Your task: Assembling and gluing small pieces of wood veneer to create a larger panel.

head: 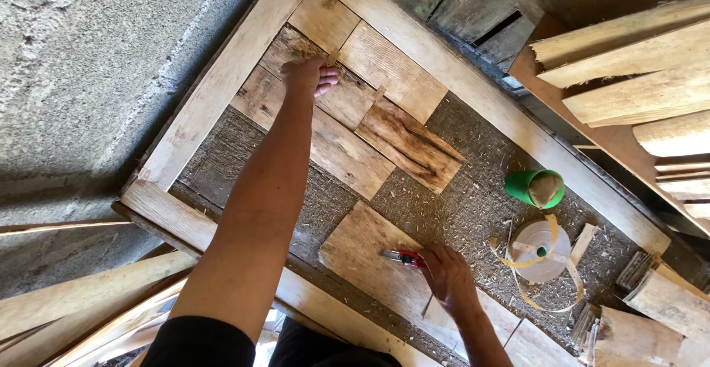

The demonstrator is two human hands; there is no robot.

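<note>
Pressing flat is what I would keep doing with the left hand [309,76]: it lies open, palm down, on the small wooden boards [347,101] fitted at the far end of the long wooden frame [222,79]. The right hand [447,274] is well apart from it, near my body, closed around a red-handled utility knife [403,257] whose metal tip rests on the loose wooden panel [370,260]. That panel sits on the rough fibre backing board [473,197] inside the frame, apart from the laid boards.

To do this well, I judge the blade should travel away from the fingers, with light repeated passes rather than one hard one, since the grain could steer it off line. The left hand is too far off to steady the panel, so it may shift. A green cup [534,187] and a white tape roll [542,252] with its yellowish strip trailing loose stand just right of the panel; the elbow should stay off them. More planks [636,64] are stacked beyond the frame's right rail.
</note>
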